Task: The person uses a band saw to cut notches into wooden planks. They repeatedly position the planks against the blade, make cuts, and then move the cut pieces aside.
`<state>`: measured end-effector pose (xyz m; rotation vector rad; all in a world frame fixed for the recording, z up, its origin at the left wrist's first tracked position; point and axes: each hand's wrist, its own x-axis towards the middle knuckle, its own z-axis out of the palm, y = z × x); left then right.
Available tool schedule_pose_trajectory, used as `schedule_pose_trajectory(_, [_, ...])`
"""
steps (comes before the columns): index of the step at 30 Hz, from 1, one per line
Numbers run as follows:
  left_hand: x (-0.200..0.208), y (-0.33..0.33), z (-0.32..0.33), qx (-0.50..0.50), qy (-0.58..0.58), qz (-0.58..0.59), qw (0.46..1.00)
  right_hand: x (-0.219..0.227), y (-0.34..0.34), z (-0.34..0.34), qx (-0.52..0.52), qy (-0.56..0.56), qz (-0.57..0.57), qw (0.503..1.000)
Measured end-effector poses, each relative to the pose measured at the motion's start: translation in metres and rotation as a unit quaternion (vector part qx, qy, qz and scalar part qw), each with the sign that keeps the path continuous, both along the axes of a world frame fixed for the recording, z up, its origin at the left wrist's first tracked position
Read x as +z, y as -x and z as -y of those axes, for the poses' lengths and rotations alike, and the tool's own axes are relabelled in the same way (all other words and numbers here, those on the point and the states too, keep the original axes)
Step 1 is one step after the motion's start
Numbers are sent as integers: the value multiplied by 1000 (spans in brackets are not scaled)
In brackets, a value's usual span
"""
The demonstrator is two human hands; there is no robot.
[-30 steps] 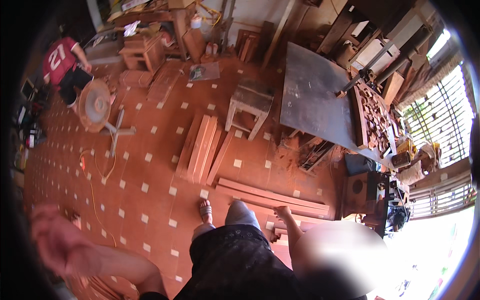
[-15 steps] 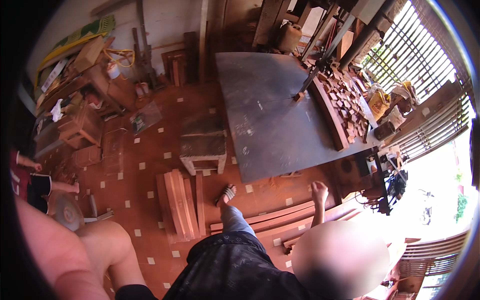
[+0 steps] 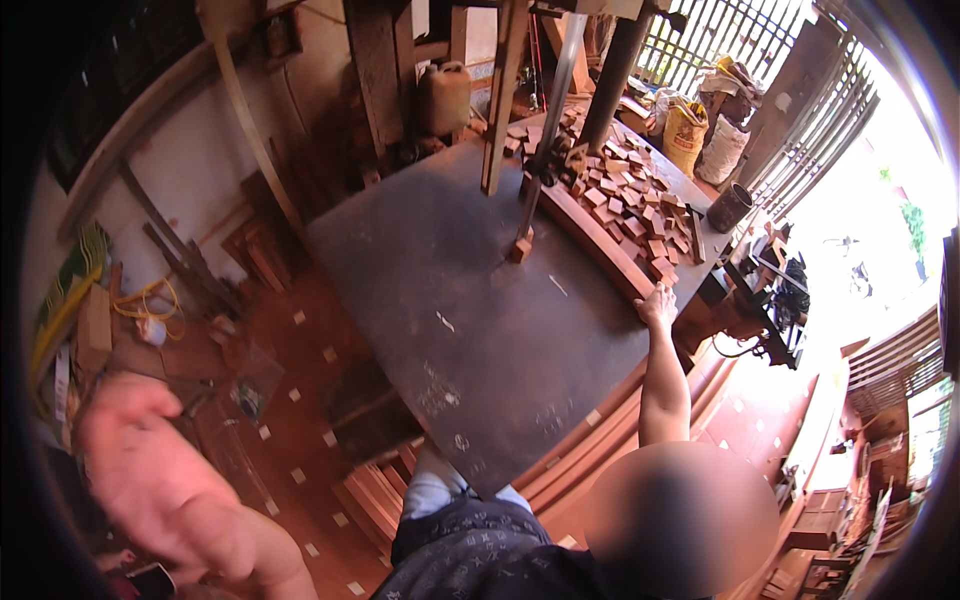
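- The right hand [image 3: 656, 303] reaches out at 3 o'clock and touches the near end of a long reddish wooden beam [image 3: 596, 243]; the fingers look bent against that end, but I cannot tell whether the grip is pinching it.
- The wooden beam lies at 2 o'clock, flat on the dark grey table [image 3: 400, 290], slanting from 1 o'clock down toward 3 o'clock.
- The left hand [image 3: 130, 415] is raised between 8 and 9 o'clock, well apart from the table; it is blurred, so I cannot tell whether its grip is spread or pressed together.
- Small wood blocks [image 3: 632, 212] lie loosely heaped at 2 o'clock, just beside the wooden beam on its far side.
- A slim upright post [image 3: 548, 110] stands near 1 o'clock, with a little reddish block [image 3: 521, 250] at its foot.
- A dark open-topped can [image 3: 730, 208] sits between 2 and 3 o'clock, beyond the heap.
- A yellow sack [image 3: 685, 138] stands between 1 and 2 o'clock.
- A tan jug [image 3: 445, 100] is at 12 o'clock, behind the table.
- Long planks [image 3: 590, 450] lie at 5 o'clock, below the table edge.
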<state>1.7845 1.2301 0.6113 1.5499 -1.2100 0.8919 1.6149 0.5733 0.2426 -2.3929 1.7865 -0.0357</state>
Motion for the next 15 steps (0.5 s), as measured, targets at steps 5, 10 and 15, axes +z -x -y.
schedule_pose_trajectory(5, [-85,-40,30,-26,-87,-299,950,-19,-41,12,34,-1,27,999])
schedule_pose_trajectory(10, [-161,-61,69,-91,-181,-436,877,-52,-49,16,31,122,25,992])
schedule_pose_trajectory(15, [-235,-90,117,-113,-331,-398,848,-48,-44,-28,29,95,124,987])
